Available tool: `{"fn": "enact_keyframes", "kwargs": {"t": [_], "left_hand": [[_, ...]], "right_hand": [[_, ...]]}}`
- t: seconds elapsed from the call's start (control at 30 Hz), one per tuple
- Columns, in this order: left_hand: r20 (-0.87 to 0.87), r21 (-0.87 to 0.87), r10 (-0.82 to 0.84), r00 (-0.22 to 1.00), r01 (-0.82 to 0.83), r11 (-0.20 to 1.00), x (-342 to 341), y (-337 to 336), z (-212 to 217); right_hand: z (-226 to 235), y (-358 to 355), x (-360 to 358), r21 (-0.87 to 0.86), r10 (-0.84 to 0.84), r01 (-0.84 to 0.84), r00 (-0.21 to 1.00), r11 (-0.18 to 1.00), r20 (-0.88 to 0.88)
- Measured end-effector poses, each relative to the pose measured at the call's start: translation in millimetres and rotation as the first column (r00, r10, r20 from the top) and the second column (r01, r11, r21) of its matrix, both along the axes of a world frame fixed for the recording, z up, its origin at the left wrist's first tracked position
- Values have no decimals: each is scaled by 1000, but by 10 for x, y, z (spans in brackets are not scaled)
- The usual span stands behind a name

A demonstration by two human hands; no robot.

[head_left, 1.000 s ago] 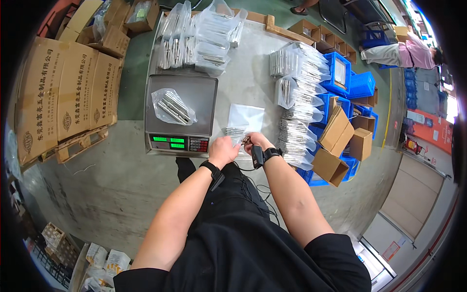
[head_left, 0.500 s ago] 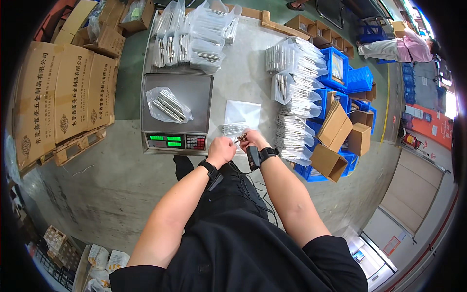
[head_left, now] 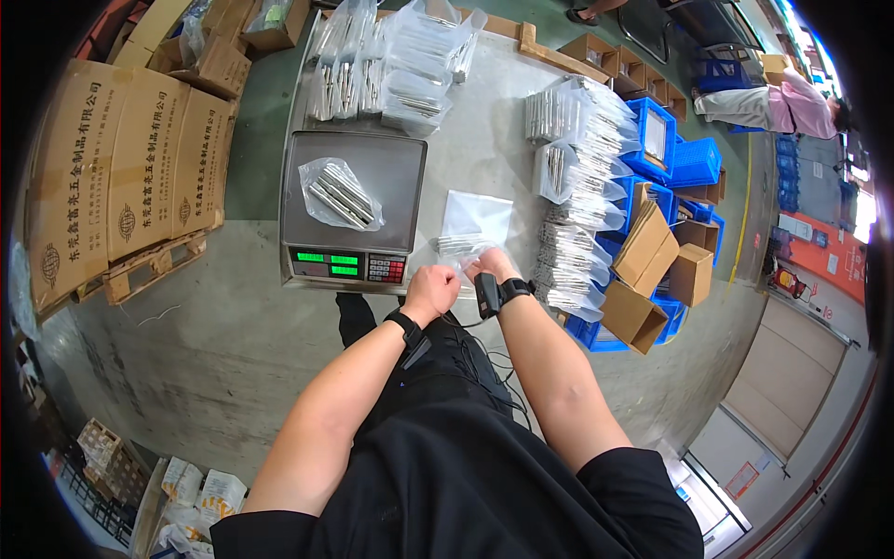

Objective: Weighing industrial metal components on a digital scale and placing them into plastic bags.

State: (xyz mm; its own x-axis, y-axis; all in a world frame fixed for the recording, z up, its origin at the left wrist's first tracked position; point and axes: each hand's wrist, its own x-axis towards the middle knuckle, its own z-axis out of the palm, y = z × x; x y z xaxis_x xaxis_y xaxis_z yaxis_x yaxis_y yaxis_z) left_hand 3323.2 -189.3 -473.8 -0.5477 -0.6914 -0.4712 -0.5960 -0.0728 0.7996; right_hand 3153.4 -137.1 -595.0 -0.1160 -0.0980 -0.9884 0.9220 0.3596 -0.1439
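Observation:
On the table in front of me lies a clear plastic bag (head_left: 476, 216) with several shiny metal rods (head_left: 463, 244) near its close end. At that end my left hand (head_left: 434, 291) is closed in a loose fist, with the bag's edge at its fingertips. My right hand (head_left: 494, 266) bends over the same edge, its fingers closed on the film and partly hidden. To the left stands a weighing scale (head_left: 399, 172) with a lit green display. Another clear bag of metal rods (head_left: 342, 194) rests on its platform.
Bagged rods are piled at the back left (head_left: 414, 93) and along the table's right side (head_left: 575, 210). Beyond them stand blue crates (head_left: 694, 163) and open cardboard boxes (head_left: 635, 315). Large cartons (head_left: 130, 168) fill the left on a pallet. A person in pink bends at far right.
Small metal pieces showed between my right fingers before; now they are out of sight there. My hands have come slightly apart at the bag's edge. The whole view has shifted a little.

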Motion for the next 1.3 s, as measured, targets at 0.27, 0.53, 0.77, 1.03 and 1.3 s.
{"fn": "enact_keyframes", "kwargs": {"t": [0.27, 0.53, 0.77, 1.03, 1.3], "left_hand": [[72, 35, -22, 997, 19, 999, 86, -58, -56], [42, 88, -174, 984, 170, 981, 572, -169, 386], [1, -43, -101, 995, 101, 994, 1646, -161, 936], [19, 120, 221, 975, -222, 968, 2792, 6, 909], [-8, 130, 273, 962, -269, 954, 3244, 36, 720]], "right_hand": [[1807, -56, 139, -145, 285, -294, 955, 945, -80], [3115, -966, 743, 241, 278, -954, -187, 176, -942], [2536, -2213, 1460, 639, 281, -693, -720, -333, -635], [2242, -2490, 1768, 749, 255, -431, -902, -502, -348], [2370, -2467, 1904, 827, 239, -314, -945, -467, -224]]}}
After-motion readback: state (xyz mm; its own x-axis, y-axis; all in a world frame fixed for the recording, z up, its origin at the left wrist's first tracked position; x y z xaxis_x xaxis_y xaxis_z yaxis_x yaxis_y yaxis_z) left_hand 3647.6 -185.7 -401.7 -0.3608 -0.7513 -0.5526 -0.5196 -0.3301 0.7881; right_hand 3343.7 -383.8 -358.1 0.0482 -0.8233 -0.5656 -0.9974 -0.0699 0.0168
